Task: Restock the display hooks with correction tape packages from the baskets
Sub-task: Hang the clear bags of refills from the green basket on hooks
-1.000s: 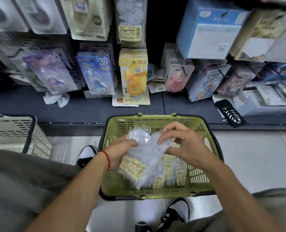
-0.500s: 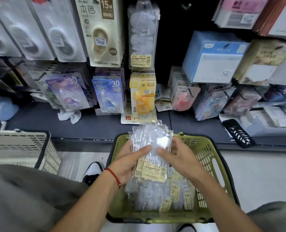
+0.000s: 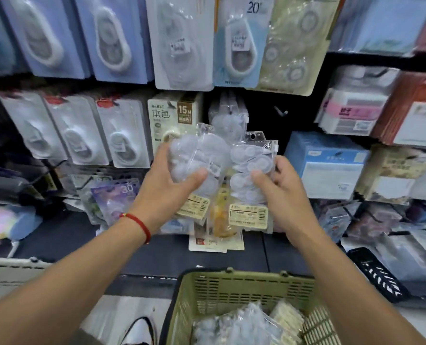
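Observation:
My left hand (image 3: 168,188) grips a bunch of clear correction tape packages (image 3: 197,155) with yellow labels, raised in front of the display. My right hand (image 3: 281,192) holds a single clear package (image 3: 250,170) just to the right of that bunch. Behind them, matching clear packages (image 3: 228,120) hang on a hook. An empty hook (image 3: 280,112) juts from the dark panel to the right. Below, the green basket (image 3: 232,285) holds more clear packages (image 3: 242,324).
Carded correction tapes (image 3: 117,46) fill the upper hooks. Blue and white boxes (image 3: 326,165) stand on the right shelf. A beige basket (image 3: 10,272) is at the lower left, and a black patterned item (image 3: 378,277) lies on the lower shelf at right. My shoe (image 3: 137,332) rests beside the green basket.
Both hands rose from the green basket to the display. The stack has split: the left hand keeps the bunch, the right holds one package apart. The view tilted upward.

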A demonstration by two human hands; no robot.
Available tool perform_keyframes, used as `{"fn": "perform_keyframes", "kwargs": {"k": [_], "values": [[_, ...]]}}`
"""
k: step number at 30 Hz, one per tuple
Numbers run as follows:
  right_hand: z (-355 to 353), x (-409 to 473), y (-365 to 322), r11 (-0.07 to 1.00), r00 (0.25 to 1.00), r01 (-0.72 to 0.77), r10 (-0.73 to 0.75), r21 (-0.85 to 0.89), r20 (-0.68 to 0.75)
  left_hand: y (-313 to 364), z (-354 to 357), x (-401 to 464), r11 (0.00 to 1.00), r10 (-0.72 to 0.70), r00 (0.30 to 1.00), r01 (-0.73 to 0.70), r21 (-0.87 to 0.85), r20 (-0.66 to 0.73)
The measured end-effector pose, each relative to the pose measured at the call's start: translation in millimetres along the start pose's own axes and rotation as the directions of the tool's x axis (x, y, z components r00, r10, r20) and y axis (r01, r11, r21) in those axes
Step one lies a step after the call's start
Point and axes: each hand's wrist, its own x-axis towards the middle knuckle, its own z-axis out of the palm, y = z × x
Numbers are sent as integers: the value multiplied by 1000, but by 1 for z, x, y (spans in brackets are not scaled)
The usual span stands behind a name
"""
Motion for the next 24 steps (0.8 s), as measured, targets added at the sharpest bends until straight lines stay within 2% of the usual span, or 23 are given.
{"fn": "perform_keyframes", "kwargs": {"k": [2,6,16,21,24], "values": [[6,17,-9,999,999,36,-36,-14,-12,2,-6,3,998,54,995,-49,48,-90],[22,41,-18,996,996,83,-83,19,-24,7,-15,7,990,100,988,-87,111,-117],[37,65,-14,995,995,82,-79,52,-56,12,-29,14,994,102,947,-88,60,-304],[35,65,-7,996,992,76,-81,-53,-93,15,-28,15,994,105,941,-97,39,-323],[36,65,1,968,984,15,-59,-250,-168,16,-25,15,995,97,938,-95,23,-332]]}}
